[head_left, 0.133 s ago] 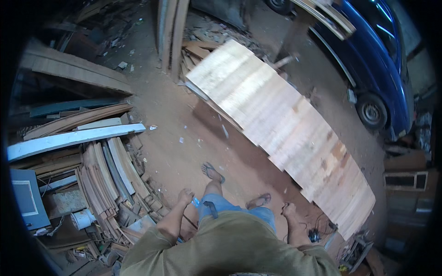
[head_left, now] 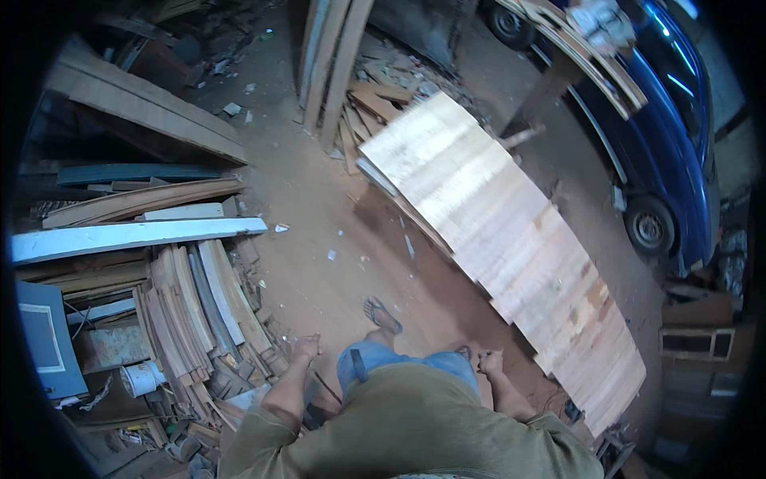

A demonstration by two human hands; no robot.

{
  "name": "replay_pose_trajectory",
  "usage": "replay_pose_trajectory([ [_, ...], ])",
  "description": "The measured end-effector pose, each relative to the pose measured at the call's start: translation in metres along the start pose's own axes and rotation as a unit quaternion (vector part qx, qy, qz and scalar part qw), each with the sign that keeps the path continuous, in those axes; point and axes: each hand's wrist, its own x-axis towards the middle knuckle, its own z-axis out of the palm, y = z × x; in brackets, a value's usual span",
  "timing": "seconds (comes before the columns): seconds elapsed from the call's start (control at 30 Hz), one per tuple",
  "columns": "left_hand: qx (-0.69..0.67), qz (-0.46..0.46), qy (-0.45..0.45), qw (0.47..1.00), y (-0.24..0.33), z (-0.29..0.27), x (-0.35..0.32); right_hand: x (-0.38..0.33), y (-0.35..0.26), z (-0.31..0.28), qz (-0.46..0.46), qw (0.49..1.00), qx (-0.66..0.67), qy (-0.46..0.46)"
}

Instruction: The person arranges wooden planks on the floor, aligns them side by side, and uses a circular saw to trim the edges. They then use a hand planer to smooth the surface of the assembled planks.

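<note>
My left hand [head_left: 306, 348] hangs at my left side, beside my blue shorts [head_left: 348, 369] and near the stacked timber strips. It is smeared by motion, so what its fingers do is unclear. My right hand [head_left: 490, 363] hangs low on the right with its fingers curled in, and nothing shows in it. The nearest thing to it is a long row of pale wooden boards [head_left: 511, 231], laid side by side into one broad, raised surface with a stepped near edge. Neither hand touches the boards.
Curved timber strips [head_left: 175, 311] and a white-painted plank [head_left: 144, 239] lie piled at left, near a white bucket [head_left: 142, 380] and a blue panel [head_left: 46, 339]. Upright planks [head_left: 325, 72] stand at the back. A blue car [head_left: 670, 160] is beyond the boards, above the dirt floor [head_left: 311, 271].
The whole view has shifted, with the boards appearing lower. My left hand has swung slightly outward from my shorts. My right foot has moved back, now mostly hidden by my body.
</note>
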Motion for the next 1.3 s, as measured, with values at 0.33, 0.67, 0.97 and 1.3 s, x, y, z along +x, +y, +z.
replay_pose_trajectory([
  [0.33, -0.232, 0.101, 0.088, 0.963, 0.115, -0.188, 0.114, 0.088, -0.408, 0.030, -0.264, 0.961, 0.047, 0.068],
  [0.67, -0.227, 0.021, 0.135, 0.964, 0.144, -0.278, 0.208, 0.162, -0.732, 0.134, -0.365, 0.920, 0.141, -0.014],
  [0.97, -0.313, -0.146, -0.039, 0.938, 0.212, -0.341, 0.299, 0.251, -0.934, 0.092, -0.411, 0.885, 0.212, -0.040],
  [1.3, 0.043, 0.246, 0.079, 0.965, 0.436, -0.535, 0.545, 0.308, -0.908, 0.093, -0.171, 0.921, 0.350, -0.022],
])
